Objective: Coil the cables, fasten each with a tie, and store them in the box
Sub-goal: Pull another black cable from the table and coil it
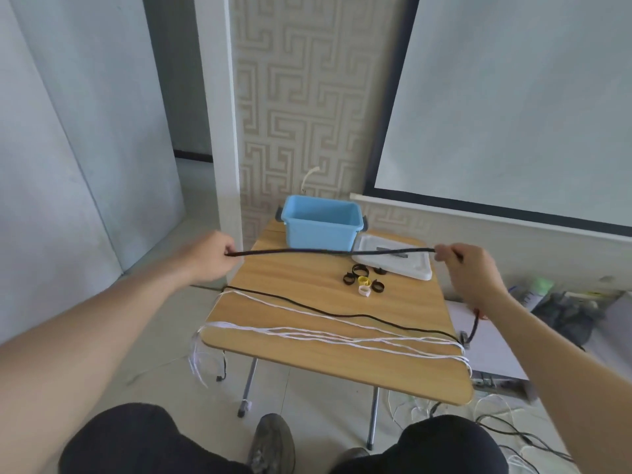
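Black cable point(328, 251), thick and rubbery, is stretched nearly level in the air between a person's two bare hands, above a small wooden folding table point(290, 278). The left hand point(208, 256) is closed in a fist around one end of the raised span. The right hand point(473, 271) pinches the other end between thumb and fingertips, and the same cable drops away below that hand toward the table's right edge.

At the far side of the table stands a light blue rectangular plastic box point(321, 222) with dark grey handles, its top open. As much of its inside as can be seen holds nothing. Just to its right lies a flat white plastic lid point(393, 260), with a small dark grey piece resting on it.

Between the lid and the middle of the table sits a cluster of small looped ties point(362, 280): several black, one yellow, one white, lying close together and some touching.

Nearer the person, a thin black cable point(342, 314) runs across the tabletop from the left edge to the right edge. Alongside it, several thin white cables point(325, 333) lie in long strands across the table, their ends hanging over both sides. None of these is coiled or tied.

The person's dark trousers and a grey shoe show at the bottom, and more loose wires lie on the tiled floor to the right.
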A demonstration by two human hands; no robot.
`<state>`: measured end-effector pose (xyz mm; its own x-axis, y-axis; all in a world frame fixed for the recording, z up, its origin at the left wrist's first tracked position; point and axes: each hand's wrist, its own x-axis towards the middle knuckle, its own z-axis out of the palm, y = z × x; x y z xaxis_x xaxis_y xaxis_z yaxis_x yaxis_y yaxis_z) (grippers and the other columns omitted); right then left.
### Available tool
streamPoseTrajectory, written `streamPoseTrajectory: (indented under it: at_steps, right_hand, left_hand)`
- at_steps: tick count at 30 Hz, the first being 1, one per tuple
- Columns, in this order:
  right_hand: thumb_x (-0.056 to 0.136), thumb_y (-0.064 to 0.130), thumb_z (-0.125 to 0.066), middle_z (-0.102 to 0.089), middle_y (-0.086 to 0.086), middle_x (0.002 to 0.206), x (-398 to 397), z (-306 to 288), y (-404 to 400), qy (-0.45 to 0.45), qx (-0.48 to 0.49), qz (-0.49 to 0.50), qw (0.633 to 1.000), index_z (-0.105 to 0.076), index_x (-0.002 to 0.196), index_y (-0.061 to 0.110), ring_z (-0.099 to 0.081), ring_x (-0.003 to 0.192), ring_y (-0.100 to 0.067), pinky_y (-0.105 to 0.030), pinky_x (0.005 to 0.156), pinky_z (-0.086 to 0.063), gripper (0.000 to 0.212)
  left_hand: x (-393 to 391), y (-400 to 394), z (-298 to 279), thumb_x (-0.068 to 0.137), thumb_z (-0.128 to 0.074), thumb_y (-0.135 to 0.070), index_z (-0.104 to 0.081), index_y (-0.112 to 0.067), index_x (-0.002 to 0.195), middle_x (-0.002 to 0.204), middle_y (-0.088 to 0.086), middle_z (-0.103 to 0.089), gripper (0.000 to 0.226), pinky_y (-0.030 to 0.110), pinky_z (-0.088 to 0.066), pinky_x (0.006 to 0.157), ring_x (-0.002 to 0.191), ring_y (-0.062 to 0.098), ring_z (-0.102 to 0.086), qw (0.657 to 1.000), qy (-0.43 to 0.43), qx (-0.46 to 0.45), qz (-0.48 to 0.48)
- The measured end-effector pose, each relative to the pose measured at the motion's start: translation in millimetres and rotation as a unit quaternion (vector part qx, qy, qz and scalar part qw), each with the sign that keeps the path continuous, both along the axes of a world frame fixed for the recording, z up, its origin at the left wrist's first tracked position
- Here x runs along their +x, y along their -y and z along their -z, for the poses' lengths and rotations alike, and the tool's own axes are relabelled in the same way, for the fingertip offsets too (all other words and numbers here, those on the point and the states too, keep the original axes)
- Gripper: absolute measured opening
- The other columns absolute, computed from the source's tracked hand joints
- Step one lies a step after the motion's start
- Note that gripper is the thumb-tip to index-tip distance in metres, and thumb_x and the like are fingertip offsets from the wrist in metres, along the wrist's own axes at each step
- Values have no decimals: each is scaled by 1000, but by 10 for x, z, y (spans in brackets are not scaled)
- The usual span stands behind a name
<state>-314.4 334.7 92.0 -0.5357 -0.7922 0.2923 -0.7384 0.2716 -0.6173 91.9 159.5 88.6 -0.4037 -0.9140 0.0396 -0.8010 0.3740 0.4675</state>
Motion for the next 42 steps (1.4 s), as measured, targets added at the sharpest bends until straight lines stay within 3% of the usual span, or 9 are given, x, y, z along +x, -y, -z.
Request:
streamPoseTrajectory:
  at_steps: [9, 17, 21, 26, 29, 32, 35, 39, 42]
  right_hand:
    - [95, 39, -67, -64, 1, 69, -414, 79, -337, -17, 44, 10, 999, -71, 85, 15, -58, 65, -18, -28, 58, -39, 27]
    - [92, 27, -67, -68, -8, 80, -1093, 318, -777, -200, 219, 88, 951, -68, 80, 23, -63, 77, -34, -39, 66, -49, 13]
    - [94, 21, -60, -67, -24, 95, -1527, 448, -1074, -135, 234, 240, 932, -65, 98, 7, -65, 90, -42, -43, 72, -50, 15]
    - [97, 25, -62, -69, -20, 64, -2027, 550, -1467, 132, 227, 366, 893, -62, 88, -10, -71, 74, -41, -51, 65, -62, 36]
    - [75, 43, -64, -66, -28, 92, -2558, 742, -1593, 115, 155, 397, 897, -61, 101, -11, -67, 92, -46, -59, 86, -58, 61]
    - [71, 41, -56, -58, -35, 109, -2350, 570, -1600, 41, 114, 429, 895, -64, 105, -5, -62, 86, -44, -52, 79, -56, 58]
    - [80, 37, -73, -48, -33, 132, -1912, 398, -1505, 47, 193, 377, 905, -53, 128, -4, -58, 89, -43, -45, 83, -52, 67]
    - [89, 28, -75, -70, -23, 100, -1304, 393, -1336, 66, 326, 252, 909, -62, 111, -6, -69, 78, -34, -46, 72, -62, 42]
    - [97, 35, -66, -73, -10, 107, -585, 388, -1075, 32, 319, 78, 944, -69, 118, 7, -70, 92, -24, -38, 81, -58, 35]
  left_hand:
    - [-329, -230, -292, 100, -56, -26, -31, -24, 48, 47, -2, -19, 58, 22, -18, 39, 43, 13, -15, 933, -273, 218, 85]
    - [-645, -184, 126, 99, -54, -49, -36, -17, 60, 48, -1, -30, 53, 27, -22, 44, 41, 17, -28, 934, -336, 123, -15]
    - [-657, -177, 298, 102, -48, -45, -39, -12, 59, 56, 7, -40, 55, 38, -34, 58, 59, 28, -43, 916, -350, -19, -193]
    - [-589, -156, 608, 101, -46, -43, -46, -7, 63, 66, 12, -49, 53, 38, -37, 68, 73, 30, -48, 902, -347, 5, -257]
    - [-687, -239, 651, 104, -42, -41, -55, -3, 76, 71, 11, -53, 48, 35, -36, 68, 73, 30, -50, 912, -333, -9, -240]
    - [-841, -290, 640, 102, -42, -36, -61, -11, 74, 70, 6, -57, 42, 37, -41, 67, 67, 28, -51, 911, -348, 40, -216]
    - [-972, -420, 640, 101, -40, -22, -57, -13, 75, 63, 6, -47, 32, 36, -40, 49, 52, 23, -41, 890, -394, 160, -164]
    - [-1079, -805, 531, 104, -40, -9, -56, -6, 84, 60, 4, -48, 26, 30, -37, 45, 45, 18, -46, 873, -395, 286, 14]
    - [-1129, -1060, 466, 105, -40, -4, -56, -3, 91, 65, 4, -51, 21, 27, -40, 49, 51, 17, -47, 846, -378, 351, 130]
